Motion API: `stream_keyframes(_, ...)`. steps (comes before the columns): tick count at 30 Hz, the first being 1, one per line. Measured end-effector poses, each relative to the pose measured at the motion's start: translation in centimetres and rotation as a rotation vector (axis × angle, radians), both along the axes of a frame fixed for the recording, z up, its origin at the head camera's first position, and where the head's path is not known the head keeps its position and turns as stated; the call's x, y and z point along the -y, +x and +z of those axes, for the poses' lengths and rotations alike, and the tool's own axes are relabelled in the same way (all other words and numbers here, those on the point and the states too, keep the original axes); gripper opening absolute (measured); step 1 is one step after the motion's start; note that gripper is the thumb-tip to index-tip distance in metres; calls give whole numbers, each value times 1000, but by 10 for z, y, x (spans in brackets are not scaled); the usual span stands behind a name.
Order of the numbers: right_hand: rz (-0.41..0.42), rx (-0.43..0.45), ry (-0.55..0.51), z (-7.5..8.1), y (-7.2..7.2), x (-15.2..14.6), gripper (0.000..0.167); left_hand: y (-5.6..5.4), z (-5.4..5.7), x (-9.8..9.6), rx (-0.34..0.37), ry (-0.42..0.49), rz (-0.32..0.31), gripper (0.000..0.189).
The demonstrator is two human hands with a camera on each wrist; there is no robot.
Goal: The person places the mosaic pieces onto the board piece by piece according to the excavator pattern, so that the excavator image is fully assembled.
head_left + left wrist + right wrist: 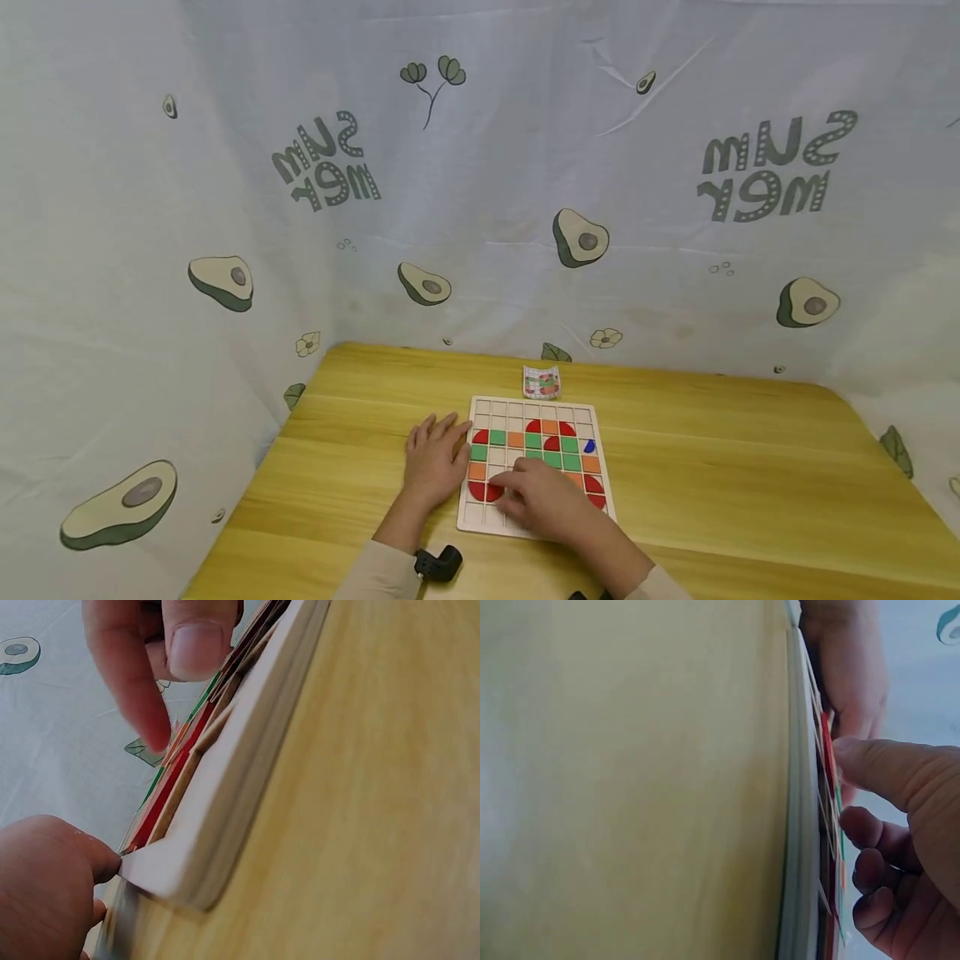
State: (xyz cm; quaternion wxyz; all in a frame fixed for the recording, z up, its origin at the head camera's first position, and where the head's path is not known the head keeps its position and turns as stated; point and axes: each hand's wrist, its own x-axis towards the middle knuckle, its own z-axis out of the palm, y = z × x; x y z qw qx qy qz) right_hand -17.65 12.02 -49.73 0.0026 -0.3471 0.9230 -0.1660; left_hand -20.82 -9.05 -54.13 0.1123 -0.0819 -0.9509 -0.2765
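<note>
A pale wooden grid board [498, 407] lies on the table with red quarter-circle pieces [481, 436], green squares [497, 437] and orange squares [515, 439] in its cells. A blue rounded piece [589, 447] sits near the right edge. My left hand [433, 467] rests at the board's left side, fingers stretched forward and thumb at the rim. Over the lower part reaches my right hand [547, 504], its index fingertip at a red quarter-circle [492, 493] on the lower left. In the right wrist view its other fingers [871, 870] are bent. The right hand hides several middle cells.
Behind the board stands a small curled card [542, 383] printed with a coloured grid. The wooden table [712, 467] stretches to both sides. White cloth [510, 167] with avocado prints hangs at the back and left. A black wrist device [438, 564] is by the left sleeve.
</note>
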Motion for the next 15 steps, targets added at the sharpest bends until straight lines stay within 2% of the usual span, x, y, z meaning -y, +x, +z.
stream_keyframes(4, -39, 17, 3, 5, -1, -9, 29, -3, -1, -1, -4, 3, 5, 38)
stream_keyframes(8, -151, 23, 41, 16, -2, -36, 31, -2, -3, 1, -6, 29, -8, 38)
stream_keyframes(12, -280, -34, 99, 33, -12, -88, 31, -2, -2, 13, 27, 95, -44, 40)
stream_keyframes(15, -382, -100, 147, 49, -20, -144, 33, -5, 12, 35, 67, 85, -59, 46)
